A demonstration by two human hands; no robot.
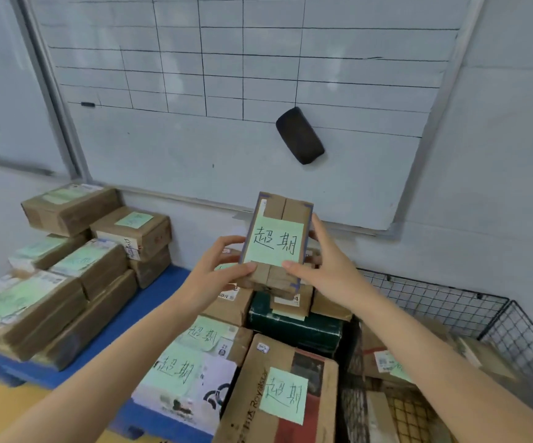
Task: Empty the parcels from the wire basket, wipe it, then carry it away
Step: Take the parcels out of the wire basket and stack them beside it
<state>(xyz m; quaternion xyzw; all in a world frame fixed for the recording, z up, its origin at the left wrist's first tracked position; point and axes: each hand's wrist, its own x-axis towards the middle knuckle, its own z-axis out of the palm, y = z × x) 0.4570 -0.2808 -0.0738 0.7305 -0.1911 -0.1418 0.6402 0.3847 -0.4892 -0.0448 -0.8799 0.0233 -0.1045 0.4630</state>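
The whiteboard fills the far wall. Under it a blue pallet runs off to the left, carrying the stacked parcels, with more piled in the middle just below my arms. The wire basket sits to the right and near. Its mesh walls stand open at the top, and I can see several boxes lying inside, so by my reckoning the emptying is far from finished.

The small parcel is up in the air in front of me, above the middle pile, left of the basket and right of the pallet stacks. Its long axis stands nearly upright and its labelled face is turned toward me. My left hand grips its left edge, thumb on the front near the bottom and fingers curled behind. My right hand holds the right edge the same way, so both hands are closed on the box. The pallet lies on my left hand's side, and I'd expect that hand to lead when I set it down.

A green note with handwriting covers the middle of the front.
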